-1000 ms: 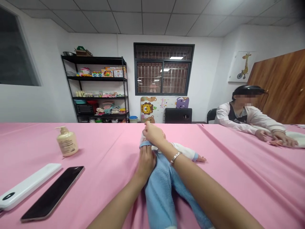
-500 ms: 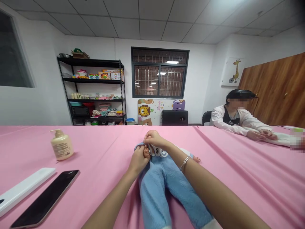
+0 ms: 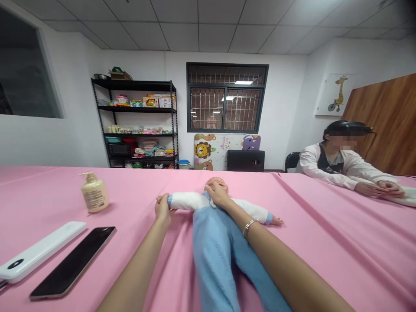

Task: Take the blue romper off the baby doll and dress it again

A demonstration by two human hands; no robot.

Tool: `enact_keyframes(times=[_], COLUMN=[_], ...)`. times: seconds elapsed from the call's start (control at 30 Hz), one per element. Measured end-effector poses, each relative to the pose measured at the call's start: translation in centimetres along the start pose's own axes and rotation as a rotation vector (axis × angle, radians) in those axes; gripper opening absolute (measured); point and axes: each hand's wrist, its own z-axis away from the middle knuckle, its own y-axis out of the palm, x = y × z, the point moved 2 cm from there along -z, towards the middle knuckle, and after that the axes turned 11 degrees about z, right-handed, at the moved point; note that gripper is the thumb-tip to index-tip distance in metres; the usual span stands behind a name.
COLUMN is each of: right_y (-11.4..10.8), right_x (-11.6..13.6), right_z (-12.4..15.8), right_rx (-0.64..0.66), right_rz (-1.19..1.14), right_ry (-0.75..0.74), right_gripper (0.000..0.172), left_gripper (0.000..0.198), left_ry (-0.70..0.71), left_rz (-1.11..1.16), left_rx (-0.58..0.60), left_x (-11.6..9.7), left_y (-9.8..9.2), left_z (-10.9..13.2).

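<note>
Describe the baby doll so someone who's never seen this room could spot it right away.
On the long pink-covered table, look to the middle of the near edge. The baby doll lies on its back in a white top and blue fleece trousers. Unlike the pump bottle and phone to its left, it sits under both hands: the left hand at one sleeve, the right hand on its chest.

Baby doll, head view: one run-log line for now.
baby doll: lying face-up | left hand: holding its hand | right hand: at its neck
</note>
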Motion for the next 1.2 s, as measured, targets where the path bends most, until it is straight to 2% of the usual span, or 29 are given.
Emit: enact_keyframes(times=[0.1, 0.2, 0.27, 0.33, 0.37, 0.4, 0.43, 0.5, 0.53, 0.57, 0.63, 0.77, 0.87, 0.97, 1.2], right_y=[-2.3, -5.5, -6.9, -7.1, -6.8, -6.3, -5.8, -4.7, -4.3, -4.0, -4.0, -5.2, -5.7, -5.4, -3.4], right_x=[-0.1, -1.4, -3.1, -5.1, -6.1, -7.1, -8.0, -9.2, -9.6, -9.8, -9.9, -9.9, -10.0, -9.9, -10.0], right_z=[0.4, 1.0, 1.9, 3.1, 3.9, 4.8, 5.7, 7.4, 8.3, 9.0, 10.1, 11.1, 11.2, 11.3, 11.2], right_rx=[0.009, -0.085, -0.153, -0.146, -0.115, -0.075, -0.029, 0.047, 0.073, 0.096, 0.134, 0.184, 0.2, 0.201, 0.057], right_rz=[0.033, 0.127, 0.166, 0.143, 0.124, 0.102, 0.082, 0.013, -0.048, -0.128, -0.301, -0.452, -0.482, -0.512, -0.554], right_ry=[0.002, 0.08, 0.142, 0.176, 0.188, 0.192, 0.195, 0.206, 0.214, 0.224, 0.246, 0.286, 0.291, 0.287, 0.338], right_gripper=[0.024, 0.03, 0.03, 0.029, 0.028, 0.026, 0.025, 0.026, 0.029, 0.031, 0.032, 0.019, 0.012, 0.019, 0.027], left_gripper=[0.02, 0.029, 0.038, 0.039, 0.036, 0.032, 0.029, 0.024, 0.023, 0.025, 0.031, 0.041, 0.035, 0.024, 0.027], left_ry=[0.019, 0.133, 0.239, 0.367, 0.419, 0.441, 0.427, 0.304, 0.224, 0.166, 0.13, 0.125, 0.054, -0.04, -0.023], left_rz=[-0.165, -0.287, -0.361, -0.423, -0.458, -0.504, -0.569, -0.72, -0.781, -0.824, -0.832, -0.718, -0.623, -0.485, -0.329], left_rx=[-0.137, -0.208, -0.213, -0.125, -0.017, 0.145, 0.357, 0.801, 0.968, 1.09, 1.201, 1.21, 1.177, 1.158, 0.883], left_x=[1.5, 1.6, 1.0, 0.3, 0.2, 0.3, 0.6, 1.7, 2.3, 2.8, 3.3, 3.3, 3.3, 3.6, 3.5], left_y=[-1.8, -2.9, -2.9, -2.0, -1.3, -0.5, 0.4, 1.9, 2.3, 2.6, 2.6, 2.3, 2.3, 2.8, 4.0], left_z=[-1.4, -1.9, -1.6, -0.8, -0.2, 0.4, 1.2, 2.9, 3.6, 4.2, 4.8, 4.7, 4.7, 5.2, 6.7])
